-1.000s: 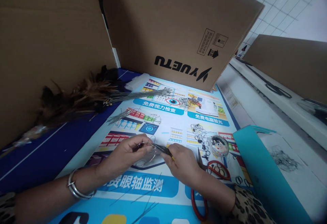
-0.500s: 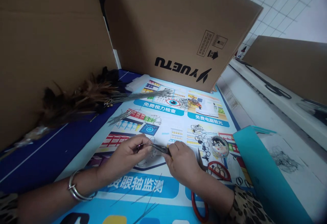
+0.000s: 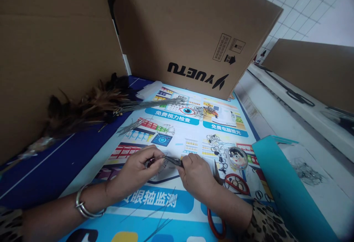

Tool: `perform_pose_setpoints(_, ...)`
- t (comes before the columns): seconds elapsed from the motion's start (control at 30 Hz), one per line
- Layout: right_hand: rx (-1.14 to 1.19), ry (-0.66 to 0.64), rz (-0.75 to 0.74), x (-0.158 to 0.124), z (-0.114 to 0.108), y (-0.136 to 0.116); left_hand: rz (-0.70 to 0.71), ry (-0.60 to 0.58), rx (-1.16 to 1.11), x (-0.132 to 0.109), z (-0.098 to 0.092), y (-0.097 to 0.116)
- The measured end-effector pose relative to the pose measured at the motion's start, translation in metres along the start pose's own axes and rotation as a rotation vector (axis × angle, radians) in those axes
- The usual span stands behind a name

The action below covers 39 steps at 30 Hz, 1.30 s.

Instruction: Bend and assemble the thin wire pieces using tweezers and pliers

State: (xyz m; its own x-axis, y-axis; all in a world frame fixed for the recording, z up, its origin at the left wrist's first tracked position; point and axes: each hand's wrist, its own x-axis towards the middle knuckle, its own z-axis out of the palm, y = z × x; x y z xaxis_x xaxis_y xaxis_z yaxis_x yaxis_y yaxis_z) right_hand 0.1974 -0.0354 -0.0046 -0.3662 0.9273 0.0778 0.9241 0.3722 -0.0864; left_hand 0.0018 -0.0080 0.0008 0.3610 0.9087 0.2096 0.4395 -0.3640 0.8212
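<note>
My right hand is closed round the handles of small pliers, whose jaws point left. Between thumb and fingers, my left hand pinches a thin piece of wire that meets the tips of the pliers. A small dark part shows at the left fingertips, too small to name. A loop of fine wire hangs below that hand. Just right of my right hand lie red-handled scissors, partly hidden by my forearm. Small black rings and bent wire pieces lie beyond it.
A round clear container stands right of the hands. Behind lie a bundle of straight wires and brown feathers. A teal box holds tangled wire at right. Cardboard panels wall off the back and left.
The pliers' jaws and the wire have turned slightly, and the wire loop below my left hand has shifted. Both hands stay in nearly the same place.
</note>
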Motion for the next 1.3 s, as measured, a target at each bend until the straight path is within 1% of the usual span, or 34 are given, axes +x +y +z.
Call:
perform_pose_setpoints(0.23, -0.004, -0.011, -0.016, 0.0, -0.001, 0.0, 0.018, 0.017, 0.031, -0.001, -0.001, 0.003)
perform_pose_setpoints(0.4, 0.005, -0.01, -0.003, -0.001, -0.002, 0.0, 0.013, -0.006, 0.011, -0.001, -0.001, 0.002)
perform_pose_setpoints(0.73, 0.077, -0.065, 0.018, 0.0, -0.008, 0.002, -0.05, -0.09, -0.13, 0.003, -0.003, 0.001)
perform_pose_setpoints(1.0, 0.161, -0.055, 0.024, 0.001, -0.013, 0.004, -0.066, -0.097, -0.199, 0.004, -0.003, -0.004)
perform_pose_setpoints(1.17, 0.135, -0.034, -0.005, 0.001, -0.01, 0.005, -0.077, -0.107, -0.191, 0.004, -0.003, -0.003)
perform_pose_setpoints(1.3, 0.056, -0.026, -0.012, 0.001, -0.009, 0.005, -0.115, -0.121, -0.206, 0.004, -0.002, -0.004)
